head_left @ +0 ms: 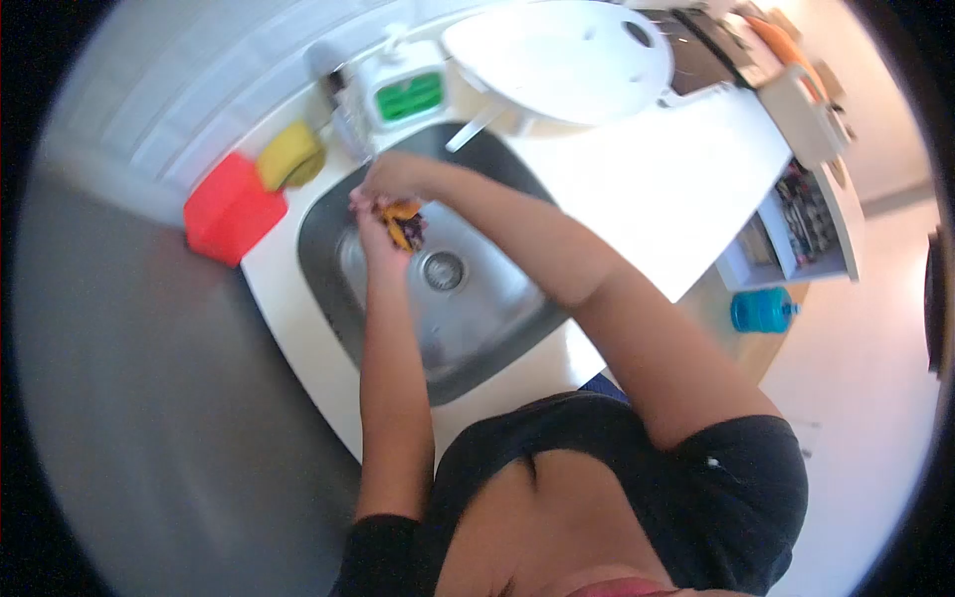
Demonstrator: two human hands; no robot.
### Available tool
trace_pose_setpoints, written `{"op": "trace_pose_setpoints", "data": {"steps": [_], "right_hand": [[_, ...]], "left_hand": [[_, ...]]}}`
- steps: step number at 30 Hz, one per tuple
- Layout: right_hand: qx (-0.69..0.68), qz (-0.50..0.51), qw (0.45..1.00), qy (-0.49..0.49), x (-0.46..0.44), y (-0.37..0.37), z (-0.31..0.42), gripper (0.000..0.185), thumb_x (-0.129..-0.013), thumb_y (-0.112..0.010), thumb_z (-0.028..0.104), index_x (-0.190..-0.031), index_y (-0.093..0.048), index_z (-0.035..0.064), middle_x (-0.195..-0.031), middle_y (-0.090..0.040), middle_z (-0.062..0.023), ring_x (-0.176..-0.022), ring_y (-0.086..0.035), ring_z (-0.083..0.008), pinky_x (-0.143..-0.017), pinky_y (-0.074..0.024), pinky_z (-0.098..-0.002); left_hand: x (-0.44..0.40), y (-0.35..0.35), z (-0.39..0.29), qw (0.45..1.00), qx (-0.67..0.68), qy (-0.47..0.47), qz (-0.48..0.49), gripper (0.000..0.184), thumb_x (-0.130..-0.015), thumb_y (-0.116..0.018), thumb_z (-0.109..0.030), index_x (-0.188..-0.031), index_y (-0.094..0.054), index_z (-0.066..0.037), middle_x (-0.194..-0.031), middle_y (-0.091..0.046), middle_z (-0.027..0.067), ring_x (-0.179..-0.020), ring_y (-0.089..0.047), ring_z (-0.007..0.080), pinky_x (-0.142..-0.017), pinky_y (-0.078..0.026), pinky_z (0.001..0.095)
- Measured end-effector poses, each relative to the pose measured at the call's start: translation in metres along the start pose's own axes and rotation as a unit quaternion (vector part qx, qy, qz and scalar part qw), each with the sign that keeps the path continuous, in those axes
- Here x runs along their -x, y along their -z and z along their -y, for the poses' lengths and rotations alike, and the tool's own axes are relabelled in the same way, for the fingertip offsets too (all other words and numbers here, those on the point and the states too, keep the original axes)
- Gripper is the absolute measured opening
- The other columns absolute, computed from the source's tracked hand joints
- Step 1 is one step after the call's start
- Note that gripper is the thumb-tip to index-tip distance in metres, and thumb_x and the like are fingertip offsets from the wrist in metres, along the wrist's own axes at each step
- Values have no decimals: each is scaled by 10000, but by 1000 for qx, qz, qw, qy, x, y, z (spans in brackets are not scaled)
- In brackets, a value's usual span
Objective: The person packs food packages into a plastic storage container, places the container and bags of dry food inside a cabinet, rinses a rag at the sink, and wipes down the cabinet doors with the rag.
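Note:
Both hands meet over the far left part of the steel sink [477, 318], close to the faucet [348, 124]. Between them is a crumpled, cloth-like bundle [403, 224], orange with dark patterned patches; its exact kind is too blurred to tell. My left hand [374, 227] is closed around the bundle from below. My right hand [395, 177] curls over its upper end, knuckles up, with most of its fingers hidden. The round drain [444, 270] shows just right of the bundle.
Left of the sink stand a red container [234, 207] and a yellow cloth-like item [291, 156]. Behind it is a white holder with a green sponge [409, 96]. A large white rack [562, 60] stands on the counter [637, 169]. Lower right are an open drawer [796, 224] and a blue bottle [762, 310].

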State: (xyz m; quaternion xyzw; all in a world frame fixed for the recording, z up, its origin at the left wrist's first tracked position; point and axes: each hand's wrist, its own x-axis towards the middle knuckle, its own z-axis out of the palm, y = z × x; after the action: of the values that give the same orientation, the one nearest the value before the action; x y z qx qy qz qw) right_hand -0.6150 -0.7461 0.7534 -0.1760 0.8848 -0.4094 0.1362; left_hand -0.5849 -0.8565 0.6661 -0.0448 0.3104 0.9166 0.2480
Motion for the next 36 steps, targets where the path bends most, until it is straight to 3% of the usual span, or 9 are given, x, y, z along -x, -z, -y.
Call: {"op": "trace_pose_setpoints", "data": {"steps": [2, 8, 16, 18, 21, 25, 28, 32, 36], "right_hand": [[31, 7, 999, -41, 0, 0, 9, 294, -871, -504, 324, -807, -709, 122, -680, -637, -94, -636, -598, -228, -621, -481, -374], [-161, 63, 976, -133, -10, 2, 2, 162, -751, -645, 190, -839, -689, 62, -710, -655, -54, -674, -598, -166, -638, -471, -318], [30, -71, 997, -13, 10, 4, -20, 389, -729, -697, 353, -975, -637, 58, -901, -644, -123, -838, -607, -235, -749, -472, -356], [115, -154, 975, -114, 17, 2, -21, 480, -741, -616, 488, -1048, -627, 118, -1013, -624, -176, -898, -605, -311, -792, -472, -390], [-108, -60, 981, -152, 19, -6, -31, 517, -777, -565, 520, -1062, -612, 92, -1007, -609, -206, -905, -590, -352, -815, -460, -415], [107, -124, 986, 9, 8, -26, -44, 421, -830, -528, 405, -1037, -614, 48, -993, -620, -199, -891, -587, -370, -786, -466, -425], [20, -73, 997, 26, 13, -30, -27, 343, -828, -542, 343, -933, -647, 35, -949, -637, -189, -829, -602, -355, -754, -469, -422], [-27, -86, 994, -55, 20, -21, -16, 340, -815, -584, 370, -862, -667, 43, -864, -651, -167, -762, -611, -317, -729, -467, -408], [-164, -143, 970, -111, 12, 7, -6, 398, -794, -616, 429, -908, -675, 53, -821, -650, -152, -720, -595, -260, -697, -461, -372]], "left_hand": [[2, -12, 2, 993, 8, -46, -110, 182, -881, -524, -292, -977, -538, -138, -876, -576, 38, -823, -597, 210, -693, -512, 373], [-13, 17, 14, 986, -127, -1, -104, 282, -869, -560, -171, -1109, -485, -41, -1063, -554, 106, -990, -563, 240, -804, -488, 402], [16, -30, -4, 998, -3, -35, -53, 457, -929, -398, -436, -1205, -459, -77, -1167, -529, 93, -1082, -511, 263, -890, -434, 440], [21, -28, -7, 998, 34, 6, -48, 510, -924, -370, -483, -1223, -455, -78, -1200, -510, 106, -1108, -495, 275, -912, -417, 454], [19, -21, -9, 998, 55, 10, -40, 528, -919, -365, -503, -1234, -449, -89, -1223, -495, 105, -1131, -481, 282, -930, -405, 458], [19, -17, 10, 994, -45, -12, -98, 590, -902, -339, -558, -1253, -420, -91, -1284, -444, 97, -1169, -452, 288, -945, -400, 452], [29, -15, 17, 985, 55, -20, -160, 582, -904, -383, -525, -1320, -342, -120, -1320, -417, 67, -1211, -413, 253, -965, -377, 457], [19, 11, 25, 997, 57, -55, -23, 618, -875, -430, -550, -1300, -280, -126, -1309, -375, 75, -1212, -388, 276, -946, -380, 501], [16, 17, 27, 997, 4, -31, -71, 502, -878, -544, -402, -1224, -343, -100, -1222, -417, 88, -1139, -448, 257, -915, -416, 457]]}}
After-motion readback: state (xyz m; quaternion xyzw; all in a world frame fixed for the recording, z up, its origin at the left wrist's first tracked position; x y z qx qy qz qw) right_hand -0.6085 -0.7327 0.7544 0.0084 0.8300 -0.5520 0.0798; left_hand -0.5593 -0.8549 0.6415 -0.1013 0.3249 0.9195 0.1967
